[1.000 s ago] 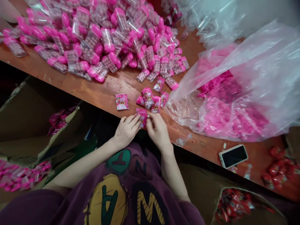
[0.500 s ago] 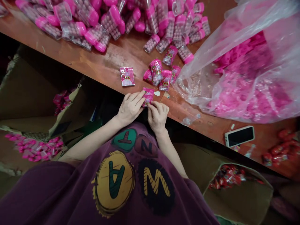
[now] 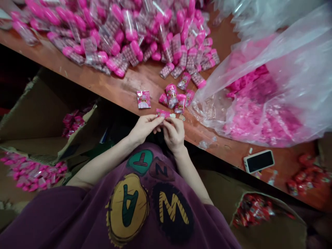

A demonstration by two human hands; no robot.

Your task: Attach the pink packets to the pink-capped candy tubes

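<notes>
Between my hands, at the table's front edge, is a small pink printed wrapper (image 3: 162,113). My left hand (image 3: 145,128) pinches its near edge with thumb and fingers. My right hand (image 3: 174,132) closes on the same edge, its fingertips meeting the left ones. What lies under the fingers is hidden. Just beyond, a flat pink packet (image 3: 144,99) lies on the table. To its right a few pink-wrapped bottles (image 3: 171,94) rest in a small cluster.
Behind is a big heap of clear bottles with pink caps and beads (image 3: 129,27). A plastic bag of pink pieces (image 3: 261,121) spreads at right, with a phone (image 3: 259,161) below it. Cardboard boxes (image 3: 33,117) stand under the table's edge.
The wrapper lay flat under my left fingers; now both hands grip its near edge and it looks foreshortened. The whole view has shifted, showing more of the heap.
</notes>
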